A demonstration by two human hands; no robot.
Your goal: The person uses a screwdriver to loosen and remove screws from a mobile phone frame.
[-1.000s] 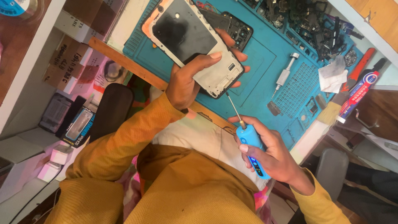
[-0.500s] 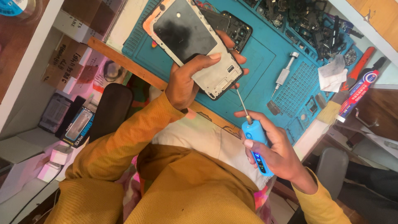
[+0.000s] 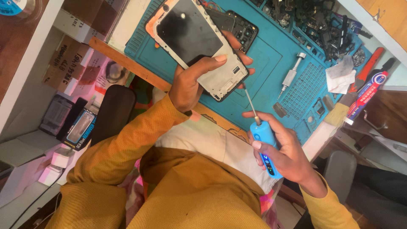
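Left hand (image 3: 193, 82): gripped an opened phone frame (image 3: 197, 46), held above the blue mat (image 3: 271, 59) on the surface. Right hand (image 3: 288, 152): closed around a blue electric screwdriver (image 3: 265, 142), its bit tip touching the frame's lower edge. Silver screwdriver (image 3: 292, 74): lay on the mat.

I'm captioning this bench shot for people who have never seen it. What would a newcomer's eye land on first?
First, the opened phone frame, gripped in the left hand above the teal work mat at centre. Next, the blue electric screwdriver in the right hand, lower right, its thin bit angled up to the frame's lower corner. A silver screwdriver and a pile of dark parts lie on the mat's right side.
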